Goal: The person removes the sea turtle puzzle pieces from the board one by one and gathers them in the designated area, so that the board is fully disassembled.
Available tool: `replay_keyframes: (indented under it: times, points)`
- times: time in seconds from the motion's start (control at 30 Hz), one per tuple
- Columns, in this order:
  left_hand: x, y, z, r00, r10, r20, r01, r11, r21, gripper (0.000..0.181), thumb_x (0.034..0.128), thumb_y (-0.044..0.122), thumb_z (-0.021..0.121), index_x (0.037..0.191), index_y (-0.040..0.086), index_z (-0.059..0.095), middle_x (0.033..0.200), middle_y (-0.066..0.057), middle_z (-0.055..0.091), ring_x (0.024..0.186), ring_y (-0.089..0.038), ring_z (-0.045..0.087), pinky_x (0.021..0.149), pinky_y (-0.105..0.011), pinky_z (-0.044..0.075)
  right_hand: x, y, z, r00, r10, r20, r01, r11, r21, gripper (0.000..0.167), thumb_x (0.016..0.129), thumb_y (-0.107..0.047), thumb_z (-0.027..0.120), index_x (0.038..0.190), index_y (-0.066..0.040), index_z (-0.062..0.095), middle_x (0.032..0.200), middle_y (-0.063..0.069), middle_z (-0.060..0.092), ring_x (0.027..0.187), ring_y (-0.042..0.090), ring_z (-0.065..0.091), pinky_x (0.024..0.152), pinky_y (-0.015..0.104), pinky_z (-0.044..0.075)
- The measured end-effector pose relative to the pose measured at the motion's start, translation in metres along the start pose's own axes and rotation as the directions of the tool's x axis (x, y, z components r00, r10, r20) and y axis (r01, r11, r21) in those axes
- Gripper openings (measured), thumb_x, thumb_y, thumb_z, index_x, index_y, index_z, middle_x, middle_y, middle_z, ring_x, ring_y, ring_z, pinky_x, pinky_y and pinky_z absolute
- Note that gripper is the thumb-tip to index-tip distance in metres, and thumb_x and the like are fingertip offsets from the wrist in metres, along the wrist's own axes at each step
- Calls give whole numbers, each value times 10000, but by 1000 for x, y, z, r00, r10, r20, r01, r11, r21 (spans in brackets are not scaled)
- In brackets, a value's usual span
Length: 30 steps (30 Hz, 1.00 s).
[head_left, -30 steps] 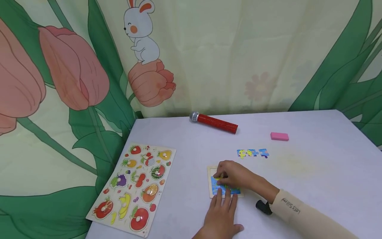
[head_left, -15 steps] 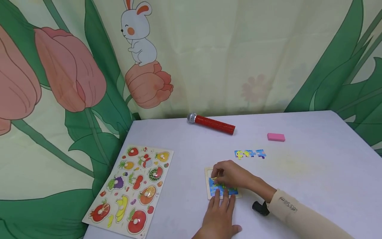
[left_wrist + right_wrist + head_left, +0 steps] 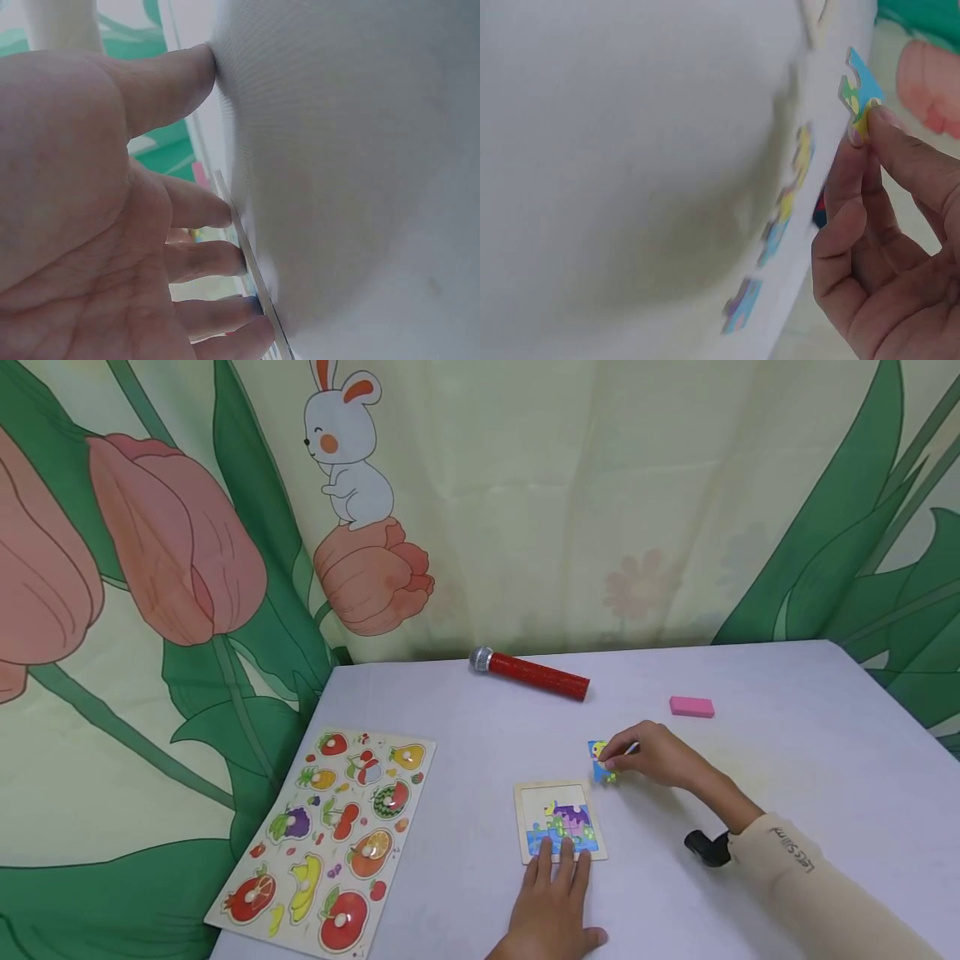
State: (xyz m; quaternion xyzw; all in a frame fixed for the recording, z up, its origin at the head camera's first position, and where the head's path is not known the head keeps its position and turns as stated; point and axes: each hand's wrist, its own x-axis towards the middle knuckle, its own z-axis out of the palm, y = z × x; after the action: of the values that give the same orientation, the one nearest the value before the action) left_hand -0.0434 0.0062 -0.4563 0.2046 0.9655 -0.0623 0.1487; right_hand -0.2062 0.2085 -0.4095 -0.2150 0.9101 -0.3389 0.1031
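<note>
The left hand (image 3: 552, 897), bottom centre, rests straight, spread fingers on the near edge of the puzzle tray (image 3: 546, 794); tablecloth (image 3: 472, 827) separates this tray from the fruit board (image 3: 283, 881), lower left. At lower right, the sleeve (image 3: 813, 881) reads "Let's", remainder unclear; farther up, the right hand (image 3: 663, 758) pinches a puzzle piece (image 3: 865, 88) between thumb and fingertip, near the tray's upper-right corner.

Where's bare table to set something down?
Bare table lies between the fruit board and the puzzle tray, and right of the pink block. It's crowded around the tray: the left hand rests on its near edge, and past its far right corner the right hand pinches a piece by loose pieces.
</note>
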Motion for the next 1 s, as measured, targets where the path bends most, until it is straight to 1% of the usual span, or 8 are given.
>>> replay_keyframes:
  times: [0.07, 0.27, 0.5, 0.67, 0.73, 0.83, 0.93, 1.0]
  points:
    - [0, 0, 0, 1000, -1, -2, 1, 1000, 13, 898, 884, 778, 545, 1605, 284, 338, 1652, 63, 301, 1515, -239, 277, 1166, -326, 310, 1, 7, -3, 1000, 24, 11, -24, 1000, -10, 106, 888, -35, 790, 965, -98, 826, 981, 42, 762, 954, 249, 660, 765, 305, 550]
    - [0, -1, 1, 1000, 1, 6, -1, 1000, 14, 893, 884, 774, 552, 1604, 292, 339, 1650, 69, 307, 1511, -236, 292, 1167, -326, 312, 5, 16, 5, 1000, 17, 26, -16, 999, -33, 101, 896, -24, 777, 948, -100, 818, 965, 29, 754, 914, 219, 634, 787, 357, 548]
    - [0, -1, 1, 1000, 8, 2, -8, 1000, 4, 892, 889, 775, 541, 1608, 291, 332, 1652, 67, 304, 1511, -236, 292, 1168, -328, 310, 8, 12, 18, 997, 64, -33, -68, 983, -169, 103, 874, -27, 803, 933, -112, 808, 933, 15, 735, 895, 226, 642, 832, 412, 581]
    - [0, -2, 0, 1000, 19, -20, -18, 999, 44, 893, 895, 780, 519, 1609, 279, 332, 1642, 59, 321, 1502, -241, 306, 1161, -326, 316, 7, -1, 26, 995, -13, -100, -16, 959, -283, 115, 835, -37, 844, 928, -96, 810, 863, -10, 703, 806, 179, 635, 743, 333, 581]
    - [0, -3, 0, 1000, 18, -16, -17, 999, 47, 894, 894, 782, 518, 1610, 279, 331, 1643, 58, 320, 1502, -241, 306, 1162, -325, 315, 5, -7, 32, 994, -69, -80, 44, 961, -272, 118, 849, -47, 833, 957, -88, 810, 871, -28, 699, 792, 141, 622, 723, 291, 568]
    - [0, -2, 0, 1000, 16, -9, -16, 999, 31, 901, 890, 780, 531, 1610, 276, 333, 1645, 53, 319, 1506, -242, 303, 1162, -327, 318, 1, -17, 42, 992, -126, 6, 125, 975, -185, 171, 876, -95, 821, 1046, -74, 810, 922, -44, 705, 800, 94, 613, 701, 238, 551]
    - [0, -2, 0, 1000, 15, -3, -15, 1000, 18, 907, 885, 779, 543, 1609, 274, 334, 1647, 52, 318, 1509, -243, 299, 1161, -331, 325, -3, -26, 53, 985, -136, 108, 148, 983, -110, 285, 873, -166, 837, 1134, -56, 795, 967, -49, 697, 780, 80, 589, 662, 220, 538]
    - [1, -1, 0, 1000, 17, 4, -17, 1000, 16, 906, 884, 783, 541, 1607, 278, 336, 1648, 56, 317, 1511, -242, 297, 1161, -332, 328, -5, -30, 59, 982, -121, 147, 137, 985, -106, 340, 854, -190, 857, 1158, -55, 787, 973, -49, 686, 754, 81, 564, 636, 212, 528]
